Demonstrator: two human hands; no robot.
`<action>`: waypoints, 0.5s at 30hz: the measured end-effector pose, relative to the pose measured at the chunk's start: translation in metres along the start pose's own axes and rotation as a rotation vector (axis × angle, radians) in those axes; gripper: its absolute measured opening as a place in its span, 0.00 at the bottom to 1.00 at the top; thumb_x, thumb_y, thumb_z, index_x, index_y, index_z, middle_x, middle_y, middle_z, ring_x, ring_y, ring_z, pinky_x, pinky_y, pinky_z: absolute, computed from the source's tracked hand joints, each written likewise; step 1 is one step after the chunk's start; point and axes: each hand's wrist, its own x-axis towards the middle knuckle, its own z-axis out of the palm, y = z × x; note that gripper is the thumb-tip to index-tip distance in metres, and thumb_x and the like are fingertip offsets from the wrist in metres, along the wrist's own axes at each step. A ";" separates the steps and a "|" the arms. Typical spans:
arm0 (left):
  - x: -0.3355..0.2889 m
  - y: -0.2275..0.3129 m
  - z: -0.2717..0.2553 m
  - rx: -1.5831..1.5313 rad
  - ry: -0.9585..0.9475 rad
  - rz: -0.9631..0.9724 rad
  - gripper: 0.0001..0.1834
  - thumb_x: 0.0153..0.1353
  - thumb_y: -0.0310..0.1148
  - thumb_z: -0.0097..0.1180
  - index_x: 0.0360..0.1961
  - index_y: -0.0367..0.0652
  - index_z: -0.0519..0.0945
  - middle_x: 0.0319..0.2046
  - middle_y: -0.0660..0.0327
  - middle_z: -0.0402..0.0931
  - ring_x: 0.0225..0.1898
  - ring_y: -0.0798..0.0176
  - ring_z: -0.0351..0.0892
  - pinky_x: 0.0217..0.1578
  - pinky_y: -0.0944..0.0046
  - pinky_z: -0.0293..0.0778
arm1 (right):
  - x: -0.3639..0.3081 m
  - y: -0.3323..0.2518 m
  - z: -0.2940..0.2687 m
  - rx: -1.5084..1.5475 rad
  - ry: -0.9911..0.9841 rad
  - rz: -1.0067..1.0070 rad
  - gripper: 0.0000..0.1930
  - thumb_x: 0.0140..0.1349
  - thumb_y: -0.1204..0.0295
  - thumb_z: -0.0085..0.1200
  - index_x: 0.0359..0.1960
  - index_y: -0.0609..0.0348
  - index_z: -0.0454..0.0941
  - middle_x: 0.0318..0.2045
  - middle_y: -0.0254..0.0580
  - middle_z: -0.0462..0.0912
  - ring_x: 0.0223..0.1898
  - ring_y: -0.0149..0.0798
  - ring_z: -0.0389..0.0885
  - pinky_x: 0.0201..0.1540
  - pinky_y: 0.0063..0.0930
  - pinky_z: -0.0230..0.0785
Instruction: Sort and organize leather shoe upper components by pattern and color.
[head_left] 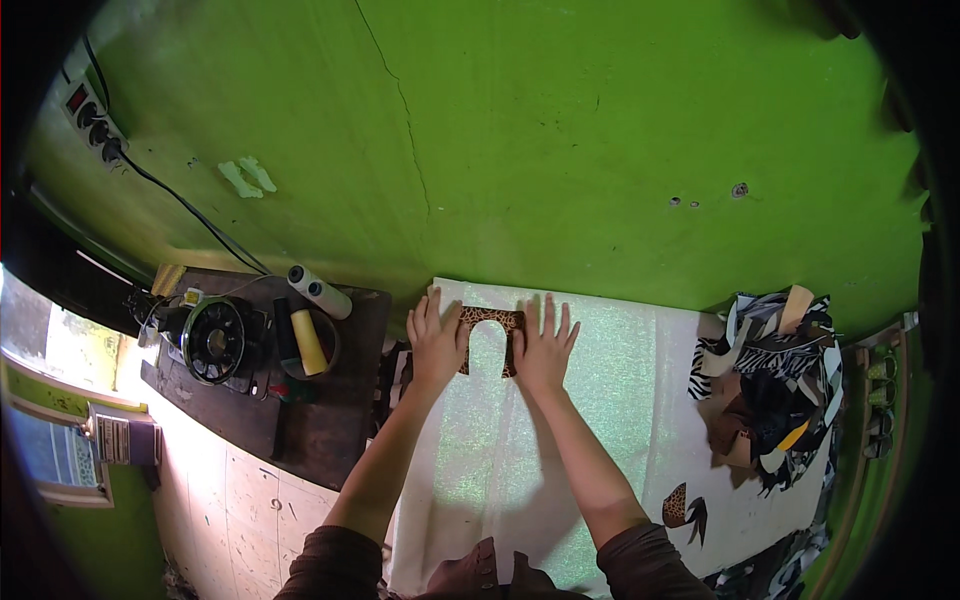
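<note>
A U-shaped piece of leopard-print material [490, 318] lies on a shiny pale green-white sheet [600, 370] spread over the table, close to the green wall. My left hand [436, 340] presses flat on its left leg, fingers apart. On its right leg my right hand [543, 345] lies flat in the same way. Both palms hide the lower ends of the piece. Neither hand grips anything.
A black sewing machine [213, 340] sits on a dark wooden table [330, 420] at the left, with thread spools [320, 292] and a yellow spool [308, 342]. A heap of zebra-print and dark scraps [770, 390] lies at the right. A small leopard-print scrap [684, 510] lies near the front.
</note>
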 end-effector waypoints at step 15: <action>-0.029 0.034 -0.003 0.143 -0.130 0.016 0.23 0.60 0.45 0.44 0.54 0.47 0.70 0.64 0.49 0.47 0.65 0.46 0.43 0.61 0.42 0.38 | -0.034 0.001 -0.002 -0.038 -0.163 0.003 0.25 0.63 0.56 0.37 0.61 0.51 0.61 0.66 0.44 0.46 0.67 0.53 0.37 0.63 0.61 0.22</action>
